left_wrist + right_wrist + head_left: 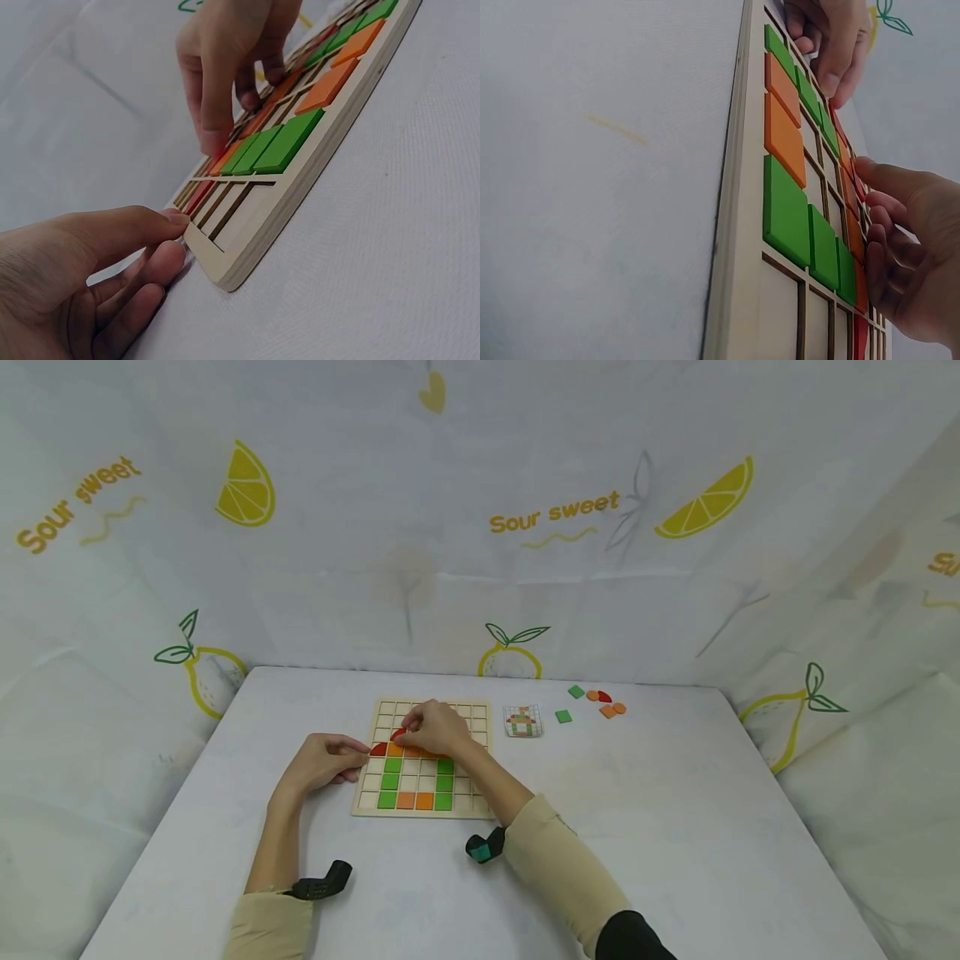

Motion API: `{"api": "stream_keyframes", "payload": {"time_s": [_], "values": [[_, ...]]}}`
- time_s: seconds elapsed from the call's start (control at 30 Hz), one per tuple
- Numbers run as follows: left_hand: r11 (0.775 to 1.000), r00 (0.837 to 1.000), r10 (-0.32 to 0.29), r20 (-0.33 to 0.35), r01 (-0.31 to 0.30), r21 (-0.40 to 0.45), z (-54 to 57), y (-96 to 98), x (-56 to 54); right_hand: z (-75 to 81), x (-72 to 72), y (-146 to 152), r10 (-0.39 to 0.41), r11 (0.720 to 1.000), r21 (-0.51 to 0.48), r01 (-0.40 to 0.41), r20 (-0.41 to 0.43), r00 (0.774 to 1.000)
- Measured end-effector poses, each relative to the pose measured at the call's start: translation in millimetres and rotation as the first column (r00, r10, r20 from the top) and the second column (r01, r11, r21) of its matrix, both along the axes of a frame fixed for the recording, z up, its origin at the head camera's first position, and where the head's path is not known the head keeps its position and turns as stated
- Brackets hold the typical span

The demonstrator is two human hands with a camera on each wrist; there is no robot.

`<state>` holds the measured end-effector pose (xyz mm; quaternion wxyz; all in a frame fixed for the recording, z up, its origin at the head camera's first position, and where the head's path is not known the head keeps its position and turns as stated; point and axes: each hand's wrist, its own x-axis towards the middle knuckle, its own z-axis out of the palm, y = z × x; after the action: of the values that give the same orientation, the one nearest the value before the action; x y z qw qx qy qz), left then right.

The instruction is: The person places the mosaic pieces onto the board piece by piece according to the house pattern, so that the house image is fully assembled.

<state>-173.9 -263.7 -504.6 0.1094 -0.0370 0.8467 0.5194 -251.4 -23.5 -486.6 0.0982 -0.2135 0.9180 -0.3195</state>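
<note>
A wooden grid board (360, 808) lies flat, holding green squares (390, 782) in two columns, orange squares (424, 802) and red rounded-edge pieces. My left hand (318, 764) pinches the board's left edge, fingertips right beside a red piece (378, 749). In the left wrist view, the left hand (97, 270) has its other fingers curled below the edge. Over the middle of the board, my right hand (438, 728) pinches another red piece (398, 735) with thumb and index finger, just above the orange row. Its palm hides several cells behind it.
A small pattern card (522, 722) lies right of the board. Loose pieces are scattered farther right: green squares (563, 717), orange discs (618, 708), an orange square (607, 712) and a red piece (604, 697). A printed cloth (450, 610) hangs behind the white table (675, 827).
</note>
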Motion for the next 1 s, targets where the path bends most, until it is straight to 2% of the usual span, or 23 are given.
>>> {"api": "stream_keyframes", "payload": {"time_s": [0.47,0.73,1.0], "values": [[1.000,1.000,0.014,0.007,-0.014,0.000,-0.2,1.4,1.1,3.0,0.3,6,0.039,0.996,-0.077,-0.037,0.014,0.999],[1.000,1.000,0.026,0.013,-0.026,0.000,0.2,2.7,0.5,10.8,-10.8,22,0.075,0.981,-0.183,-0.069,0.024,0.997],[1.000,1.000,0.022,0.009,-0.022,-0.003,-0.4,2.3,0.2,24.2,-25.2,51,0.061,0.964,-0.260,-0.056,0.013,0.998]]}}
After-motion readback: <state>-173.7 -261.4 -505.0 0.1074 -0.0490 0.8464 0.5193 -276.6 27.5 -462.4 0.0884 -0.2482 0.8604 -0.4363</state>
